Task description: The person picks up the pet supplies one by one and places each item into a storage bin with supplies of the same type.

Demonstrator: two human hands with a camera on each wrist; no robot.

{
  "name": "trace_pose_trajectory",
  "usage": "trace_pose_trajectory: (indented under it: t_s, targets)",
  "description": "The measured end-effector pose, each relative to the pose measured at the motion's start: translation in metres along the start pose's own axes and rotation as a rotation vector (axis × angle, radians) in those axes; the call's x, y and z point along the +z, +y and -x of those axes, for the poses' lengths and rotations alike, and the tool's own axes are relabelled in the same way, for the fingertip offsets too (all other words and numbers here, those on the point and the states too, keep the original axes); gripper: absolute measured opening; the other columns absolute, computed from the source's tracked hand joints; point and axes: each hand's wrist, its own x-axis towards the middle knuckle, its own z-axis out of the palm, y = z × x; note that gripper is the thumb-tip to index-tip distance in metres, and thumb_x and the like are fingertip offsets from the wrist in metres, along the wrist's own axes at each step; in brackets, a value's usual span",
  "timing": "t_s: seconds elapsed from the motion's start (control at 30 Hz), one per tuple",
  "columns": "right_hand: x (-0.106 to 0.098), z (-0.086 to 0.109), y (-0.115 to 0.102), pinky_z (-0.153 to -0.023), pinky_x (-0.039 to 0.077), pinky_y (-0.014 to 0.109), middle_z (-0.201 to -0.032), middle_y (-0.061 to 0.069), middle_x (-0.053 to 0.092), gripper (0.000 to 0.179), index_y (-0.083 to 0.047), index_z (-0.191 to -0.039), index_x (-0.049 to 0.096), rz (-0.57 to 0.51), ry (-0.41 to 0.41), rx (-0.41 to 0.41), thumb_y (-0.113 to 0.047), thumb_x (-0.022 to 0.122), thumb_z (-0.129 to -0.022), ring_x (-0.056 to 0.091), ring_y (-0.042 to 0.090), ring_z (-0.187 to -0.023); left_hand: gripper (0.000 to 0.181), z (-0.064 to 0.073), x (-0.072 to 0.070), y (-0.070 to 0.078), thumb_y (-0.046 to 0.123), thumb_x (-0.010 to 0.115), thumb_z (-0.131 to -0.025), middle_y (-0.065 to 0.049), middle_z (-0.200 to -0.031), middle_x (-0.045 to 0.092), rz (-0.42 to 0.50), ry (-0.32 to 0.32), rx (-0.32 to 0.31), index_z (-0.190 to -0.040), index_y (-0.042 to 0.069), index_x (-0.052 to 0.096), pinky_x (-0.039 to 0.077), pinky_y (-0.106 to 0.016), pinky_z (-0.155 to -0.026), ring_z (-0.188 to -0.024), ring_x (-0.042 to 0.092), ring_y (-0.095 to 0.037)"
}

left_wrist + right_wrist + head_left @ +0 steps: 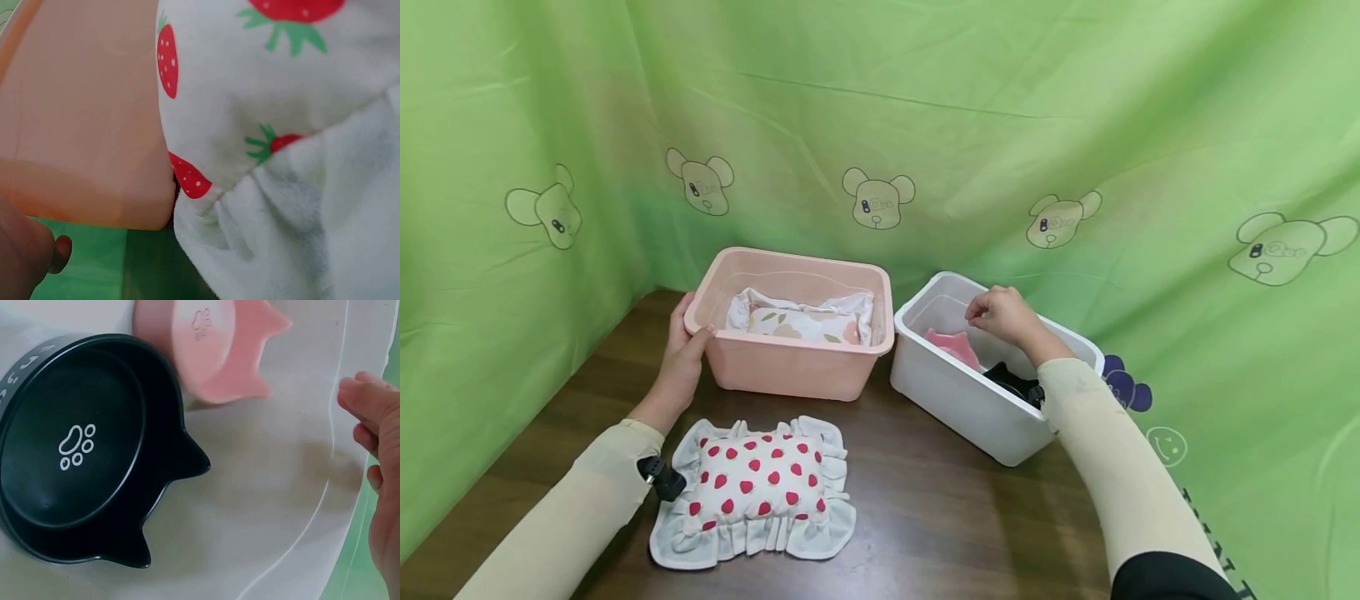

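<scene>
Pink bin (790, 367) (left hand (681, 358) gripping); right hand (1003, 317) hovering.

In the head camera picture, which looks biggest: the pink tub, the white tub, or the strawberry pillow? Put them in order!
1. Pink tub and white tub: too alike to rank.
2. Strawberry pillow: a bit smaller, though it lies nearer the camera, so this is unsure.
</scene>
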Motion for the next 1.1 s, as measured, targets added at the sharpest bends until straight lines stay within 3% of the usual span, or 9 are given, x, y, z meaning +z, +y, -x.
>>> trace_pose_trajectory:
  t_s: [0.27,0.53,0.67,0.87,1.1]
  targets:
    - [-0.006,-0.002,0.002,-0.085,0.046,0.046,-0.095,0.006,0.076,0.009,-0.007,-0.098,0.079,-0.062,0.066,0.028,-0.009,0.076,-0.090,0.057,0.026,-0.093,0.069,0.000,0.000,0.000,0.004,0.045,-0.105,-0.008,-0.169,0.017,-0.001,0.006,-0.001,-0.164,0.014,0.011,0.021,-0.026,-0.122,-0.153,0.019,-0.024]
    - [-0.020,-0.002,-0.005,-0.088,0.041,0.048,-0.095,0.008,0.076,0.008,-0.007,-0.096,0.079,-0.068,0.106,0.008,-0.007,0.077,-0.088,0.057,0.028,-0.093,0.070,0.001,0.001,0.000,0.005,0.045,-0.106,-0.007,-0.170,0.016,0.008,-0.007,-0.016,-0.165,0.016,0.009,0.019,-0.028,-0.123,-0.154,0.018,-0.023]
    - [-0.036,-0.003,-0.013,-0.092,0.040,0.050,-0.096,0.009,0.077,0.007,-0.008,-0.095,0.079,-0.057,0.129,-0.008,-0.006,0.078,-0.088,0.059,0.032,-0.095,0.070,0.001,0.000,0.001,0.005,0.044,-0.106,-0.007,-0.170,0.015,0.009,-0.007,-0.011,-0.165,0.016,0.009,0.018,-0.029,-0.124,-0.155,0.017,-0.024]
    - [-0.066,0.001,-0.025,-0.087,0.040,0.046,-0.095,0.010,0.076,0.008,-0.008,-0.095,0.078,-0.064,0.188,0.003,-0.005,0.077,-0.087,0.055,0.029,-0.093,0.070,0.000,0.000,0.004,0.007,0.045,-0.105,-0.009,-0.170,0.014,-0.008,-0.018,0.004,-0.165,0.017,0.009,0.017,-0.035,-0.125,-0.155,0.016,-0.027]
    - [-0.087,0.009,-0.037,-0.088,0.037,0.045,-0.096,0.009,0.076,0.008,-0.007,-0.096,0.078,-0.033,0.213,-0.029,-0.004,0.077,-0.088,0.053,0.024,-0.092,0.071,0.002,-0.005,0.006,0.008,0.046,-0.106,-0.009,-0.171,0.013,-0.025,-0.040,-0.034,-0.165,0.016,0.007,0.017,-0.031,-0.125,-0.155,0.017,-0.026]
